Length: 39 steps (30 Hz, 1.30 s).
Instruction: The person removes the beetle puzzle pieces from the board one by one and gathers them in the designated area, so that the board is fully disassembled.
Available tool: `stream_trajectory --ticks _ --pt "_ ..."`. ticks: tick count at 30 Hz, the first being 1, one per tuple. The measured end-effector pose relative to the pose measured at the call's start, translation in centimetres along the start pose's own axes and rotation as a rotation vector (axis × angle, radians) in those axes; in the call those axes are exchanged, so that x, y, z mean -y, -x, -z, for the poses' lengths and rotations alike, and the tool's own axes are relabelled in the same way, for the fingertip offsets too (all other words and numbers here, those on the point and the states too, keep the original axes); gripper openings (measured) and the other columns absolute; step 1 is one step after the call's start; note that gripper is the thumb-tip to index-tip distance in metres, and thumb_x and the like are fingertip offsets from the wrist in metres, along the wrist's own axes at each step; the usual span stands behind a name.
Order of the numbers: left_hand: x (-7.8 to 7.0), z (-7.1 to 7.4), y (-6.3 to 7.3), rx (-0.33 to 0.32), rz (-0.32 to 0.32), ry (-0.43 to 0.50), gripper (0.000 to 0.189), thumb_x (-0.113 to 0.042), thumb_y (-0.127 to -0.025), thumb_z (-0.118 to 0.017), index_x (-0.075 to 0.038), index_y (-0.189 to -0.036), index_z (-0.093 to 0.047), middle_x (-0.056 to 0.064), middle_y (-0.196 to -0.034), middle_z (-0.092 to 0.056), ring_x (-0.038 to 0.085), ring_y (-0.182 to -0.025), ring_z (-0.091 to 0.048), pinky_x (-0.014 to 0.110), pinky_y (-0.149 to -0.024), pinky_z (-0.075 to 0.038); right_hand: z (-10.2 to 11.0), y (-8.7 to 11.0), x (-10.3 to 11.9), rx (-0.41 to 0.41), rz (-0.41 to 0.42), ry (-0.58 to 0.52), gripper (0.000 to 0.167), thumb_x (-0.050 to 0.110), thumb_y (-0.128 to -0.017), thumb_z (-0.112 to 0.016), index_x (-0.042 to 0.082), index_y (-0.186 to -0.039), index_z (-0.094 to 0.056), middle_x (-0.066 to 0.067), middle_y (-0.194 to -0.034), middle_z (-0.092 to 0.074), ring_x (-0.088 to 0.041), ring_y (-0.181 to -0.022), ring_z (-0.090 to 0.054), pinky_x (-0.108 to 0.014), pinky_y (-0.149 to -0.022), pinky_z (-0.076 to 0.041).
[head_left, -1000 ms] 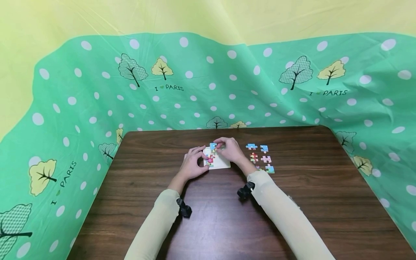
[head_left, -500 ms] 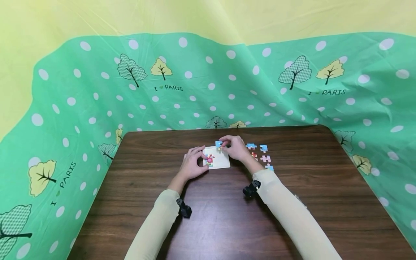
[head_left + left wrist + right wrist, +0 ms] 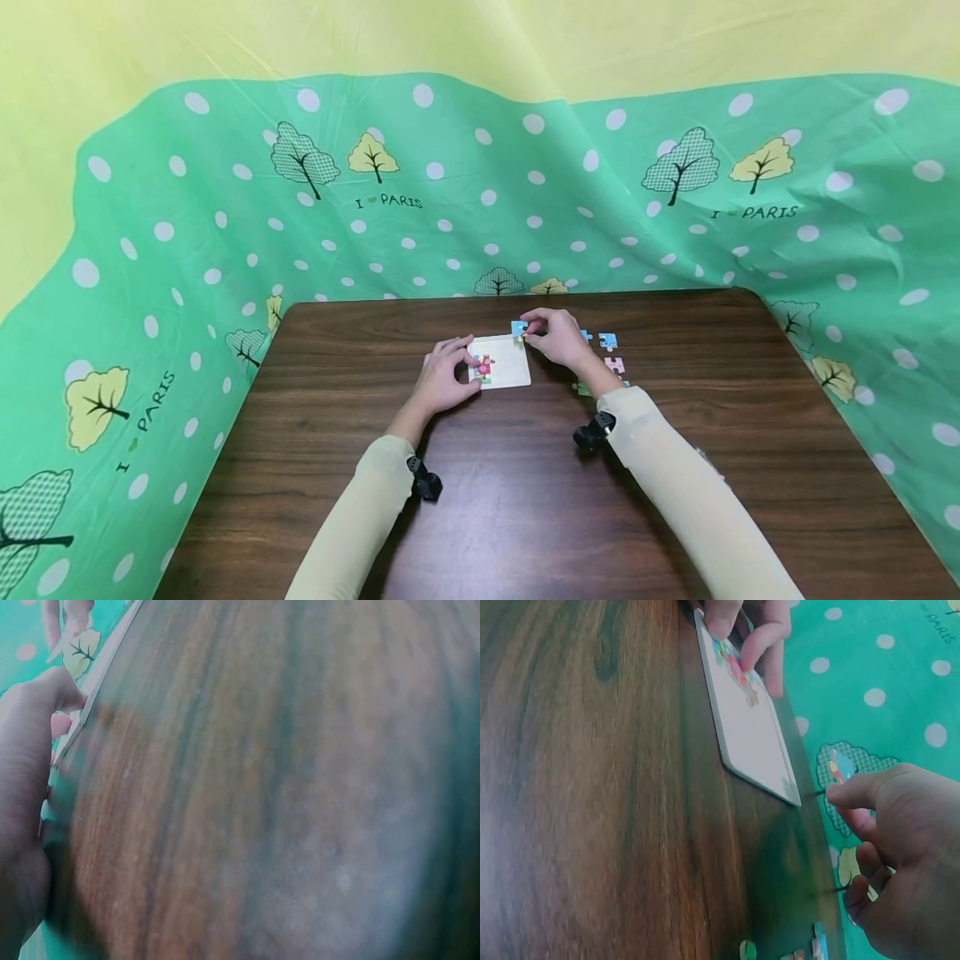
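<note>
A white puzzle board (image 3: 512, 367) lies on the table, with joined red and green puzzle pieces (image 3: 483, 368) at its left side. My left hand (image 3: 442, 379) holds the board's left side, thumb at the near edge and a finger over the joined pieces; the left wrist view catches only the thumb side of that hand (image 3: 30, 750) and the board's edge (image 3: 105, 664). Between thumb and forefinger, my right hand (image 3: 558, 337) pinches a blue puzzle piece (image 3: 517, 327) above the board's far right corner. In the right wrist view this piece (image 3: 842, 763) is raised clear of the board.
Loose puzzle pieces lie to the right of the board, among them a blue one (image 3: 608, 341) and a pink one (image 3: 614, 365); my right hand and forearm partly cover others. Beyond the dark wooden table (image 3: 360, 358) hangs a green dotted curtain (image 3: 450, 192).
My right hand has moved right and slightly away from me with the blue puzzle piece, from the board's upper left to its far right corner. The left hand stays put.
</note>
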<state>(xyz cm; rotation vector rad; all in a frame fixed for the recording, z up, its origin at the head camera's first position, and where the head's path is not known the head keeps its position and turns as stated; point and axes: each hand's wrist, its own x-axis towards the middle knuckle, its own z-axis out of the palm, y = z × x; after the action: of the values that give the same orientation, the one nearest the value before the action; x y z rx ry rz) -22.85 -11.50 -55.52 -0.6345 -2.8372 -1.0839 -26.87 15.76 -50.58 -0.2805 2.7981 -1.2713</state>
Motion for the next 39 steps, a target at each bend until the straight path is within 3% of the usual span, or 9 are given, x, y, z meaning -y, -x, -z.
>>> stream_trajectory --ticks 13,22,30,39 --pt "0.3 -0.1 0.0 -0.001 -0.007 0.013 0.024 -0.027 -0.086 -0.080 -0.012 -0.103 -0.074 0.008 -0.173 -0.058 0.041 -0.162 -0.047 0.067 -0.124 -0.040 1.2 0.4 -1.8 -0.009 -0.014 0.040 0.035 0.007 -0.105 -0.076 0.003 -0.139 -0.075 -0.016 -0.112 -0.079 -0.029 -0.094 -0.066 -0.042 -0.091 -0.049" --pt "0.3 -0.1 -0.1 -0.004 -0.005 0.016 0.024 -0.028 -0.086 -0.080 -0.012 -0.104 -0.075 0.008 -0.173 -0.058 0.041 -0.163 -0.047 0.067 -0.125 -0.039 2.0 0.9 -2.8 -0.026 -0.047 0.075 0.034 0.004 -0.104 -0.074 0.000 -0.138 -0.075 -0.018 -0.111 -0.078 -0.034 -0.099 -0.067 -0.048 -0.099 -0.051" --pt "0.5 -0.2 0.0 0.000 0.004 0.007 0.024 -0.029 -0.086 -0.080 -0.012 -0.103 -0.074 0.007 -0.173 -0.058 0.040 -0.163 -0.047 0.067 -0.126 -0.039 2.1 1.2 -3.3 -0.042 -0.064 0.112 0.032 0.006 -0.103 -0.075 0.001 -0.135 -0.077 -0.014 -0.108 -0.077 -0.024 -0.083 -0.061 -0.039 -0.088 -0.048" --pt "0.2 -0.1 -0.1 0.002 0.001 0.002 0.024 -0.028 -0.086 -0.080 -0.012 -0.103 -0.074 0.008 -0.172 -0.058 0.040 -0.163 -0.047 0.067 -0.125 -0.039 2.1 0.7 -4.1 -0.043 -0.052 0.108 0.033 0.005 -0.102 -0.075 0.001 -0.134 -0.078 -0.012 -0.104 -0.077 -0.024 -0.083 -0.062 -0.039 -0.087 -0.049"
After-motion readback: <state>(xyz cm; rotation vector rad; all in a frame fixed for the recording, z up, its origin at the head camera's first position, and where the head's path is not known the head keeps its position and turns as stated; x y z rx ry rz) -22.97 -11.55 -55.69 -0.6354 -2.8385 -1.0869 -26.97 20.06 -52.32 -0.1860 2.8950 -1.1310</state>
